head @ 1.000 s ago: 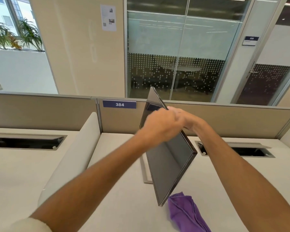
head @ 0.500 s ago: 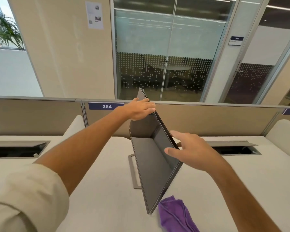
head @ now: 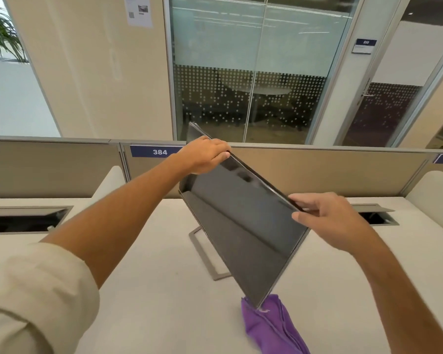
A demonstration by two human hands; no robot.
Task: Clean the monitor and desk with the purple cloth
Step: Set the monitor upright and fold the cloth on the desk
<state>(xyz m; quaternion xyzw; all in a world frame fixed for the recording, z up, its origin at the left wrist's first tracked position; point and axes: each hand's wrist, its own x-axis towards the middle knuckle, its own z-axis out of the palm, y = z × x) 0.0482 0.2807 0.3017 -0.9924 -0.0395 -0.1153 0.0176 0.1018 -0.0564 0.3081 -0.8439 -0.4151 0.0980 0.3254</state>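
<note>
A dark, switched-off monitor [head: 243,226] stands on a grey frame stand [head: 205,251] in the middle of the white desk [head: 151,290], turned at an angle so its screen faces left and toward me. My left hand [head: 205,155] grips the far top edge of the monitor. My right hand [head: 327,215] pinches the near top edge between thumb and fingers. The purple cloth [head: 271,325] lies crumpled on the desk under the monitor's near lower corner, touched by neither hand.
A beige partition [head: 330,169] with a "384" label [head: 160,152] runs behind the desk. Open cable hatches sit at the left [head: 23,221] and right [head: 376,215]. Curved white dividers [head: 108,185] flank the desk. Glass office walls stand beyond.
Both hands were bunched on the top edge; they have spread apart, the left to the far end, the right now closed on the near end. The monitor has swung to show more screen.
</note>
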